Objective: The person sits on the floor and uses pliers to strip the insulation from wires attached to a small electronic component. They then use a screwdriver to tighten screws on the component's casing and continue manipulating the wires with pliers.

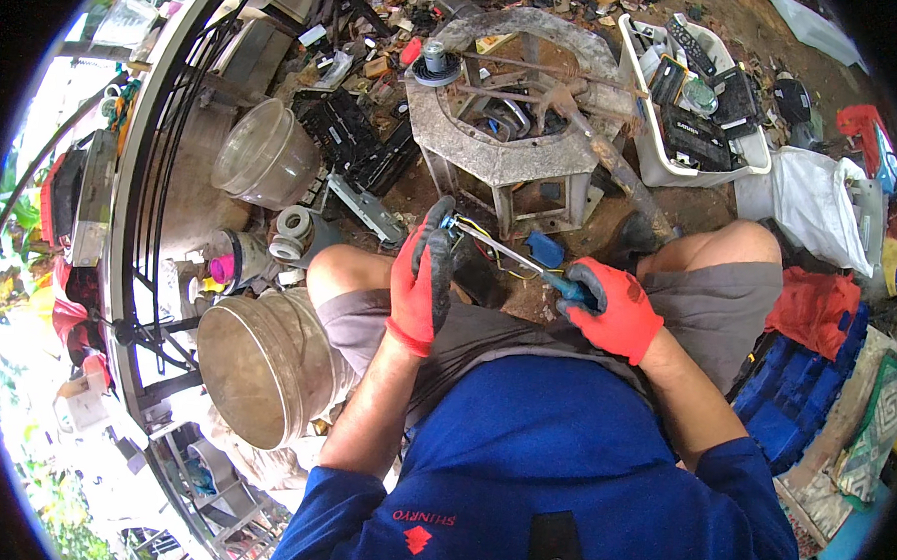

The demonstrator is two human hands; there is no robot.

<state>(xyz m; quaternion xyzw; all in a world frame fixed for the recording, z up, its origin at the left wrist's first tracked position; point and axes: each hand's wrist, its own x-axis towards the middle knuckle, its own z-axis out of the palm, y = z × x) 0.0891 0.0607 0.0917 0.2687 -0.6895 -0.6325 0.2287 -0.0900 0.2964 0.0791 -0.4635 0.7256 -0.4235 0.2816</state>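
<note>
Both my hands wear red gloves with dark palms. In my right hand (615,309) is a screwdriver (518,258), gripped by its blue-green handle, its metal shaft slanting up to the left. The tip reaches a small part (450,223) that my left hand (422,279) pinches between its fingers. That part looks bluish and metallic; most of it is hidden, and its kind is too small to tell. Thin yellow and dark wires (490,247) hang from near it, under the shaft. Below lies a flat blue piece (544,249) on the ground.
A metal stand (444,145) with an octagonal top stands ahead, a motor-like part (435,64) on it and a rusty bar across it. A white bin (703,174) of black electronics sits right. Buckets (254,372) stand left, beside a metal frame (136,216). Scrap litters the ground.
</note>
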